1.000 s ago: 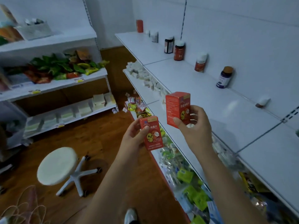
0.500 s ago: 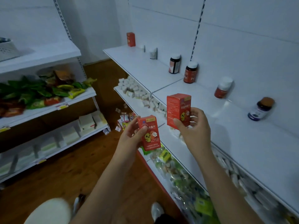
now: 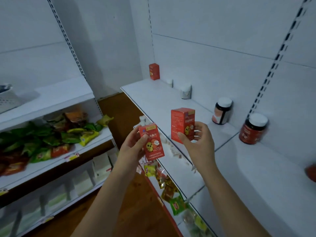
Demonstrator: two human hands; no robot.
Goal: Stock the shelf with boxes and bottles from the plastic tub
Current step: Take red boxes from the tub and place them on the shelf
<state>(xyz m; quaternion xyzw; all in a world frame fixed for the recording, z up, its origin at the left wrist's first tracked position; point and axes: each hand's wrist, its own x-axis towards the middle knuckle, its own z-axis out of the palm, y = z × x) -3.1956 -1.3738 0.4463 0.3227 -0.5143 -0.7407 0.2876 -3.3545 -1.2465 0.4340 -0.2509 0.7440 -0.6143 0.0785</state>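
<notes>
My left hand (image 3: 132,147) grips a small red box (image 3: 152,142) with a yellow cartoon on its front, held in the air just off the shelf's front edge. My right hand (image 3: 198,144) holds a second red box (image 3: 182,124) upright, a little higher, over the white top shelf (image 3: 153,98). On that shelf another red box (image 3: 154,71) stands at the far back corner. Two small white bottles (image 3: 186,91) and two dark jars with white lids (image 3: 222,110) (image 3: 253,129) line the back wall. The plastic tub is out of sight.
Lower shelves under the top one hold white packets (image 3: 171,147) and colourful candy bags (image 3: 174,202). A second rack at the left carries green and red snack bags (image 3: 51,139) and white boxes (image 3: 100,166). A wooden floor (image 3: 136,211) lies between the racks.
The view has swung up and to the left, so the stool and floor have dropped out of sight. Both hands keep their red boxes and have drifted toward the shelf's far end.
</notes>
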